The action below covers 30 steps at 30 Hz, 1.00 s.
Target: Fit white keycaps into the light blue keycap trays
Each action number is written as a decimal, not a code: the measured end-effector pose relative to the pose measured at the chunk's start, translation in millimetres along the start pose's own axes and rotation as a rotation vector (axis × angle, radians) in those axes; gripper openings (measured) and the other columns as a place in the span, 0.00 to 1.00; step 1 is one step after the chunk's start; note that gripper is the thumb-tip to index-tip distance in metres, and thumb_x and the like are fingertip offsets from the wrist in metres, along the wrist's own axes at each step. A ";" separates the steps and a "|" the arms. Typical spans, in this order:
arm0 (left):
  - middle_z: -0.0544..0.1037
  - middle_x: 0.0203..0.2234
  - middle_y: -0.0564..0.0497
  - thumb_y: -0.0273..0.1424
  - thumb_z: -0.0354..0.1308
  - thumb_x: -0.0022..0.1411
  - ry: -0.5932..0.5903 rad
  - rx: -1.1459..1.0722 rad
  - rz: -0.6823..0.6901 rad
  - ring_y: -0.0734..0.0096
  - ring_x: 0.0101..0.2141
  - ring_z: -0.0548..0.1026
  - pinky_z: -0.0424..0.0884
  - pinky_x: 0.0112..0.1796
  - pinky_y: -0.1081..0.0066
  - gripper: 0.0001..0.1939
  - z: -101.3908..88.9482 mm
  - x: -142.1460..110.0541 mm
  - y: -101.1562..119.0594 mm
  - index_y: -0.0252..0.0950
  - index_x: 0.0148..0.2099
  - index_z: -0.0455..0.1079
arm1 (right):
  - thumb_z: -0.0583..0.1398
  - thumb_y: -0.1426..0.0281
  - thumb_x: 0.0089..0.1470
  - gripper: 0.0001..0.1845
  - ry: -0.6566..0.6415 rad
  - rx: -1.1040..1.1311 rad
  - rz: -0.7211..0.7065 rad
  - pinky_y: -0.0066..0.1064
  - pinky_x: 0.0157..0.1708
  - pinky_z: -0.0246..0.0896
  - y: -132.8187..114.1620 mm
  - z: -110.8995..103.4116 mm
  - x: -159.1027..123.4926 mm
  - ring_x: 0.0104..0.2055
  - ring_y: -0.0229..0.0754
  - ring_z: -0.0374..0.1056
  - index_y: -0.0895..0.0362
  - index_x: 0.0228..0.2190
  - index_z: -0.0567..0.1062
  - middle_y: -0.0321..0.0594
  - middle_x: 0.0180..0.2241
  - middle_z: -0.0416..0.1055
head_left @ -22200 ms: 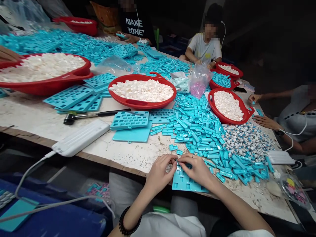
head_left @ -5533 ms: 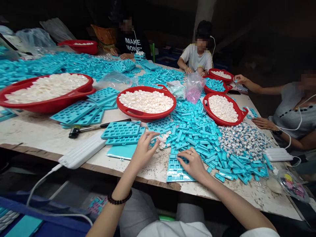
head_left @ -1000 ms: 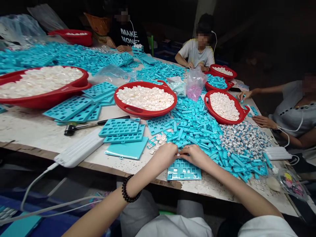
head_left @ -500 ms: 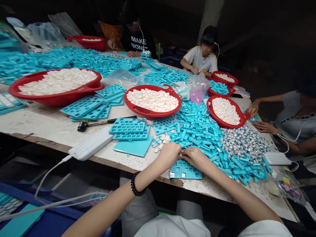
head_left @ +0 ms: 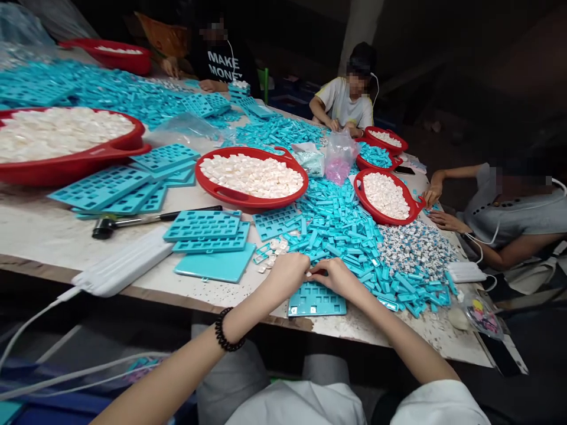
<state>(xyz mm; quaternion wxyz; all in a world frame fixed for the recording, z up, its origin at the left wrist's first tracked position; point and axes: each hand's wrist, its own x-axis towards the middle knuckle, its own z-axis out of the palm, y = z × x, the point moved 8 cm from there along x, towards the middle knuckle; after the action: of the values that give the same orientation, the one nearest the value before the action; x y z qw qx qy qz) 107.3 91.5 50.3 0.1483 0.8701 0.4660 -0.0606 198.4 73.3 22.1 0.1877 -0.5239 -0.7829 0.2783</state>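
My left hand [head_left: 287, 273] and my right hand [head_left: 335, 275] meet fingertip to fingertip over the far edge of a turquoise tray with rectangular slots [head_left: 317, 301], near the table's front edge. Both hands have curled, pinching fingers; what they pinch is too small to make out. A few white keycaps [head_left: 271, 252] lie just left of my left hand. A big heap of turquoise plastic pieces [head_left: 349, 233] spreads right behind my hands. A stack of turquoise slotted trays [head_left: 205, 229] sits to the left.
Red bowls of white keycaps [head_left: 251, 175] [head_left: 384, 195] [head_left: 57, 131] stand on the worn table [head_left: 53, 236]. A black-headed hammer [head_left: 133, 221] and a white power strip [head_left: 121, 267] lie at left. A pile of grey-white small parts [head_left: 416, 248] is at right. Other people sit at the far and right sides.
My hands stay together at the tray's far edge. The view has swung, so everything sits a little further left and lower in the picture. The person at right has leaned in.
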 end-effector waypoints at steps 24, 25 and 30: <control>0.82 0.37 0.34 0.33 0.62 0.64 -0.002 0.057 -0.002 0.45 0.43 0.80 0.73 0.39 0.63 0.11 0.3 -6.0 4.4 0.30 0.40 0.80 | 0.67 0.73 0.56 0.04 -0.100 -0.083 -0.035 0.30 0.39 0.64 -4.7 2.5 6.9 0.37 0.43 0.74 0.57 0.36 0.82 0.41 0.34 0.80; 0.82 0.37 0.33 0.32 0.61 0.64 0.001 0.058 0.003 0.45 0.43 0.80 0.72 0.39 0.63 0.10 0.6 -6.0 4.7 0.29 0.40 0.79 | 0.67 0.73 0.56 0.03 -0.096 -0.056 -0.037 0.29 0.39 0.63 -4.7 1.7 6.5 0.36 0.42 0.74 0.57 0.35 0.82 0.41 0.34 0.80; 0.82 0.39 0.37 0.35 0.59 0.67 0.024 0.036 0.069 0.49 0.41 0.81 0.72 0.37 0.65 0.13 3.4 -9.7 -0.1 0.31 0.44 0.79 | 0.67 0.72 0.57 0.04 -0.023 0.014 -0.030 0.27 0.37 0.62 -3.5 -2.0 2.1 0.34 0.39 0.73 0.55 0.36 0.82 0.38 0.33 0.78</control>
<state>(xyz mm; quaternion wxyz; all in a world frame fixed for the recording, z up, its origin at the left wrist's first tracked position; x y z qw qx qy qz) 101.9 82.7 49.4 0.1292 0.8888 0.4366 -0.0532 196.3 74.7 25.8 0.1864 -0.5075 -0.7908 0.2868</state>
